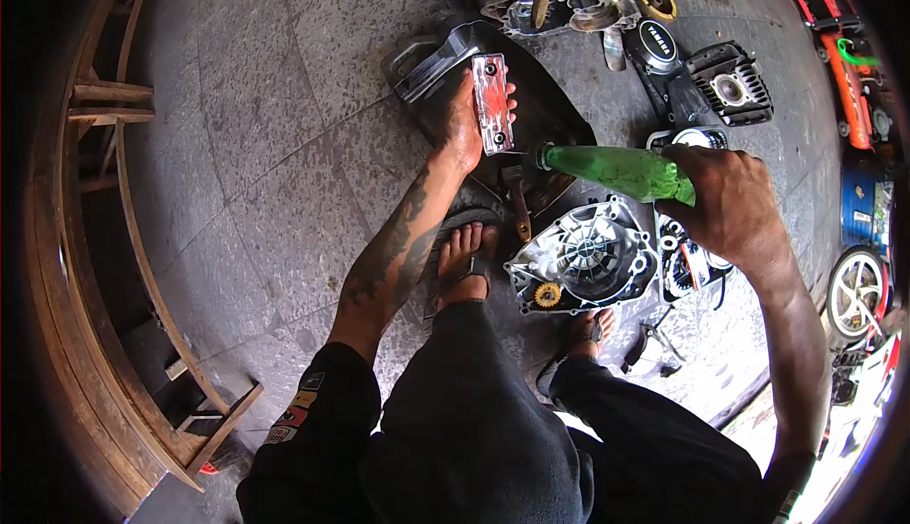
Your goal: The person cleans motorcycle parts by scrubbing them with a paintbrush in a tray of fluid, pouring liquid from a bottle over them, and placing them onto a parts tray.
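Observation:
In my left hand (463, 131) is a small rectangular metal part (491, 102) with a reddish, wet-looking face and a dark round spot near each end. My fingers are closed around its edges, over a dark pan (545, 98). My right hand (728, 197) grips the base of a green bottle (616, 170). The bottle lies nearly level, its mouth pointing left toward the metal part but apart from it. Below the mouth, a brush (518, 204) rests at the pan's edge. A metal engine cover (588, 251) with a brass-coloured gear (547, 294) sits near my feet.
Engine casings (569, 8) lie at the top, beside a black cover marked YAMAHA (656, 45) and a finned cylinder part (730, 86). A wooden frame (142, 287) stands along the left. A red floor jack (850, 98) and a white wheel (856, 292) are at the right.

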Available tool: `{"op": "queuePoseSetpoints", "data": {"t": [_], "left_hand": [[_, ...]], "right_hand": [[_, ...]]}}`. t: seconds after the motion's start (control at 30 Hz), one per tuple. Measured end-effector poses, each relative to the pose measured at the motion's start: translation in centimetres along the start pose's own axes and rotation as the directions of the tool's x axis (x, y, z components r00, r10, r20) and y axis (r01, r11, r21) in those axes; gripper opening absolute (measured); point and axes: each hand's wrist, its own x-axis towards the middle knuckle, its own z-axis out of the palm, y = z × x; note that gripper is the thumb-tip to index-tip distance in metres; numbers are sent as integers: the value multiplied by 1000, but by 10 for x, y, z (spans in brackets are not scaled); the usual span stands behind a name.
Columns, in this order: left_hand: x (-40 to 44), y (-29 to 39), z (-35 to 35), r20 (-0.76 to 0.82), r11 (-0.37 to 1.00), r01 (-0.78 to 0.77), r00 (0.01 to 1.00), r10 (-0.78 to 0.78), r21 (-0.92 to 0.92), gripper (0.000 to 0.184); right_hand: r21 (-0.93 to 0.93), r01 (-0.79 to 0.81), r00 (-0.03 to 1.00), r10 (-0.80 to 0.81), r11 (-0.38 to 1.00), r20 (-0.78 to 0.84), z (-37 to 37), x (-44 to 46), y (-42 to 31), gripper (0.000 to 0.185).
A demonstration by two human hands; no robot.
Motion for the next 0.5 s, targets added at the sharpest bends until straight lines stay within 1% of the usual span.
{"op": "queuePoseSetpoints", "data": {"t": [0.03,0.1,0.13,0.17,0.2,0.23,0.27,0.3,0.37,0.4,0.43,0.5], "left_hand": [[0,-2,-1,0,1000,1,1000,-1,-1,56],[0,-4,-1,-72,999,24,997,-26,-29,58],[-3,-4,-1,-124,999,36,992,-37,-12,54],[-4,-4,-1,-125,999,37,991,-39,-13,54],[-1,-4,-4,-149,999,48,988,-45,19,47],[2,-4,-6,-174,997,60,983,-50,50,41],[6,-7,-6,-144,993,-77,986,89,90,27],[5,-8,-6,-145,993,-75,986,87,90,27],[4,-9,-6,-139,992,-79,986,93,100,21],[2,-7,-2,-144,994,-87,985,95,60,22],[-1,-5,1,-145,994,-86,985,94,60,22],[-7,-3,7,-94,999,-38,995,40,25,23]], "right_hand": [[-5,4,1000,-5,1000,-12,1,0,0,42],[-11,9,1000,-9,1000,-28,0,0,2,42],[0,0,1000,1,1000,-28,0,1,4,41],[12,-11,1000,11,1000,-27,-1,1,5,39],[11,-11,1000,11,1000,-28,-3,1,5,39],[34,-7,997,10,999,-72,-4,1,5,38],[57,-3,993,10,998,-115,-6,2,5,36],[57,-4,994,11,998,-113,-8,2,4,36],[12,-64,989,65,998,-131,-12,3,3,36],[13,-64,989,65,998,-131,-13,4,3,36],[27,-60,986,64,998,-155,-14,5,4,35],[41,-57,982,63,998,-177,-17,6,4,35]]}}
